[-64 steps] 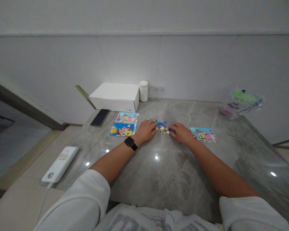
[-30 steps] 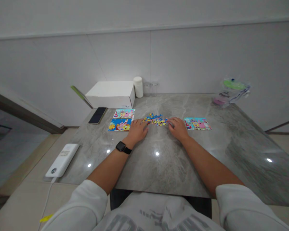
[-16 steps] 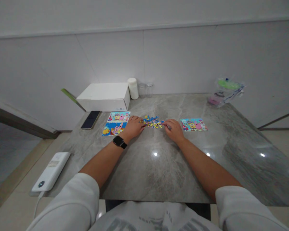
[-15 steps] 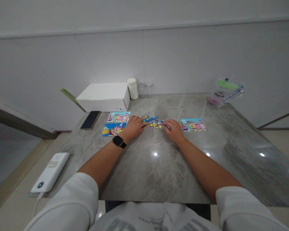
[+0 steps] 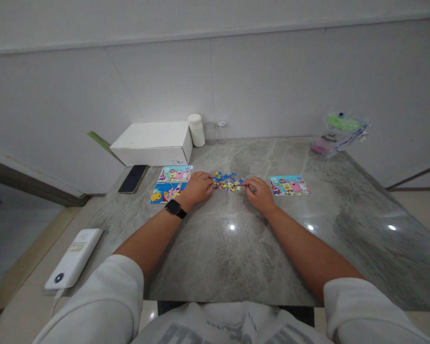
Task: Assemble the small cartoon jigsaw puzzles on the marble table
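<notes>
A small heap of blue and yellow puzzle pieces point(image 5: 228, 181) lies on the grey marbled table point(image 5: 232, 258) between my hands. My left hand point(image 5: 199, 185) rests at the heap's left edge, fingers bent together; whether a piece is under them is too small to tell. At the right edge, my right hand point(image 5: 258, 192) is closed, thumb and index finger pinched at the outermost pieces. Two cartoon picture cards, one light blue point(image 5: 175, 173) and one darker blue point(image 5: 165, 192), lie left of my left hand. Another cartoon card point(image 5: 290, 185) is right of my right hand.
Along the back stand a white box point(image 5: 150, 143), a white bottle point(image 5: 196, 130) and two clear glasses point(image 5: 221, 133). A phone point(image 5: 133, 178) and a white power bank with a cable point(image 5: 74, 258) are on the left. A plastic bag with coloured contents point(image 5: 338, 136) sits back right.
The view has shifted slightly. Both hands stay at the edges of the heap, with only slight finger movement.
</notes>
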### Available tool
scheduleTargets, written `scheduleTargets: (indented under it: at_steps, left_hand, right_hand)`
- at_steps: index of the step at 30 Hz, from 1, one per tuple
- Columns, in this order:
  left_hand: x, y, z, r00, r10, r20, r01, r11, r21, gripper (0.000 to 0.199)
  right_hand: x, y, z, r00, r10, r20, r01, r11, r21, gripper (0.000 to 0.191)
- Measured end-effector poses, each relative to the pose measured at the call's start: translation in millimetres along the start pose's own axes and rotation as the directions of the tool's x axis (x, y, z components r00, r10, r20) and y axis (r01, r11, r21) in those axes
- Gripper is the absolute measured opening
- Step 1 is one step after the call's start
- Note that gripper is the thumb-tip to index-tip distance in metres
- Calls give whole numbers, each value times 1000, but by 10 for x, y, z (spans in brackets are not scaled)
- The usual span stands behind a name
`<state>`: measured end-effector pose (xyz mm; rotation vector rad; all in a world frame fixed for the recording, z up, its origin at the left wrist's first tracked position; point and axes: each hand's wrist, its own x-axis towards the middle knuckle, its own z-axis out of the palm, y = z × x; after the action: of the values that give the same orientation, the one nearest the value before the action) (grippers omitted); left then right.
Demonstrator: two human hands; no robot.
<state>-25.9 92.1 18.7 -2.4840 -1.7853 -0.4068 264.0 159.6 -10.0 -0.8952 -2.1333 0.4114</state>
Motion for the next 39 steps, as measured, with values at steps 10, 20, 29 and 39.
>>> scheduleTargets:
  at_steps: [10, 20, 29, 39]
  left_hand:
    - [236, -195, -117, 971, -215, -107, 226, 968, 110, 30]
    - [257, -302, 2, 980, -196, -28, 198, 974, 113, 35]
    - [112, -205, 54, 943, -330, 48, 328, 943, 50, 25]
    - [89, -307, 120, 929, -363, 69, 366, 929, -47, 18]
  right_hand:
    - [-6, 10, 11, 1000, 12, 22, -12, 999, -30, 28]
    - [10, 26, 18, 1000, 8, -3, -8, 1000, -2, 26]
    - [6, 5, 23, 1000, 8, 0, -8, 1000, 30, 25]
    - [0, -7, 13, 1000, 5, -5, -5, 999, 42, 25]
